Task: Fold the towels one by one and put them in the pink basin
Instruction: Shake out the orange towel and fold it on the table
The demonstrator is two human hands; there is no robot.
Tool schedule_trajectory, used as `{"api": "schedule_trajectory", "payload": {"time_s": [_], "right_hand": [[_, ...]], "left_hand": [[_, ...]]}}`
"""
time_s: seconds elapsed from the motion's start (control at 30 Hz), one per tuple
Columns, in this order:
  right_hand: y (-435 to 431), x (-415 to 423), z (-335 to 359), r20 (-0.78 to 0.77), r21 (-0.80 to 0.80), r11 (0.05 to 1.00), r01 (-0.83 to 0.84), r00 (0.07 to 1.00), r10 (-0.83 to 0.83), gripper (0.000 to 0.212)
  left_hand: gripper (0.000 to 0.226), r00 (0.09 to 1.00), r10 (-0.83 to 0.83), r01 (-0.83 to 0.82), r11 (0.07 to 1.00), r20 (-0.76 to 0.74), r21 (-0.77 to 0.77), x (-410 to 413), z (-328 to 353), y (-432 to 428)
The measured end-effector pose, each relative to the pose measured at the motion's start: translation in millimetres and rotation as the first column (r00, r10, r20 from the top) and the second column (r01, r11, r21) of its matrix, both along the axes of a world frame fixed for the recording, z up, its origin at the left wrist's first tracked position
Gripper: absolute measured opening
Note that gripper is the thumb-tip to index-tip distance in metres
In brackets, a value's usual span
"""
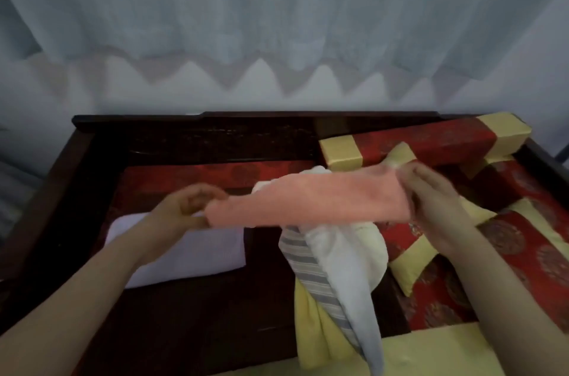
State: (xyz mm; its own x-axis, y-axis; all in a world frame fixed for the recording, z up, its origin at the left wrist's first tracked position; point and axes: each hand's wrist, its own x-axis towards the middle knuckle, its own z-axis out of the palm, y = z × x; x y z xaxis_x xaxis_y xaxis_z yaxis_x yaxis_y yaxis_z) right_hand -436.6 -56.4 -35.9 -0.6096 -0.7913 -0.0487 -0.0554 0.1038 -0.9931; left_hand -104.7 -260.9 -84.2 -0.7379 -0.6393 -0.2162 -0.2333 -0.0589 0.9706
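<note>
A salmon-pink towel is stretched in the air as a long band between my two hands. My left hand pinches its left end and my right hand grips its right end, a little higher. Below the band lies a heap of loose towels: a white one, a grey-striped one and a yellow one that hangs toward the near edge. A folded pale lilac towel lies flat on the dark wood at the left, under my left forearm. No pink basin is in view.
The work surface is a dark wooden bench with a raised back and side rails. Red-and-yellow patterned cushions cover its right side, and a matching bolster leans at the back right. Pale curtains hang behind.
</note>
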Motion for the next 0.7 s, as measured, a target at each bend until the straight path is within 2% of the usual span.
{"api": "schedule_trajectory", "payload": {"time_s": [0.07,0.1,0.17,0.23,0.33,0.43,0.5,0.6,0.7], "right_hand": [[30.8,10.6,-46.2,-0.040,0.200,0.976,-0.084,0.995,0.094,0.021],[44.6,14.8,-71.7,-0.040,0.285,0.952,-0.110,0.991,0.126,0.022],[67.2,18.0,-122.6,-0.074,0.414,0.902,-0.124,0.983,0.170,0.028],[80.7,18.2,-165.2,-0.133,0.508,0.855,-0.108,0.970,0.202,0.033],[86.3,15.8,-205.9,-0.251,0.612,0.789,-0.047,0.935,0.250,0.029],[74.8,2.8,-214.3,-0.340,0.656,0.755,-0.010,0.889,0.307,0.027],[52.6,-15.1,-206.2,-0.415,0.633,0.772,0.066,0.870,0.267,0.029],[-2.8,-49.4,-191.0,-0.516,0.568,0.805,0.172,0.836,0.186,0.026],[-62.1,-80.7,-193.3,-0.514,0.534,0.824,0.191,0.847,0.137,0.021]], "left_hand": [[0.048,0.960,-0.105,0.129,0.989,0.259,-0.076,8.1,-43.9,24.0],[0.044,0.933,-0.135,0.158,0.987,0.335,-0.043,11.0,-66.7,35.9],[0.040,0.900,-0.140,0.130,0.990,0.412,0.052,12.4,-107.5,56.8],[0.034,0.896,-0.113,0.076,0.992,0.429,0.105,7.9,-140.5,74.0],[0.026,0.867,-0.120,0.061,0.989,0.483,0.136,-4.4,-171.9,87.0],[0.021,0.818,-0.213,0.160,0.976,0.534,0.145,-22.1,-181.4,74.9],[0.020,0.810,-0.200,0.194,0.979,0.551,0.070,-43.0,-176.6,50.6],[0.010,0.853,-0.056,0.130,0.986,0.519,-0.107,-90.6,-159.9,2.0],[0.018,0.869,0.119,0.010,0.966,0.480,-0.258,-143.0,-156.1,-42.4]]}}
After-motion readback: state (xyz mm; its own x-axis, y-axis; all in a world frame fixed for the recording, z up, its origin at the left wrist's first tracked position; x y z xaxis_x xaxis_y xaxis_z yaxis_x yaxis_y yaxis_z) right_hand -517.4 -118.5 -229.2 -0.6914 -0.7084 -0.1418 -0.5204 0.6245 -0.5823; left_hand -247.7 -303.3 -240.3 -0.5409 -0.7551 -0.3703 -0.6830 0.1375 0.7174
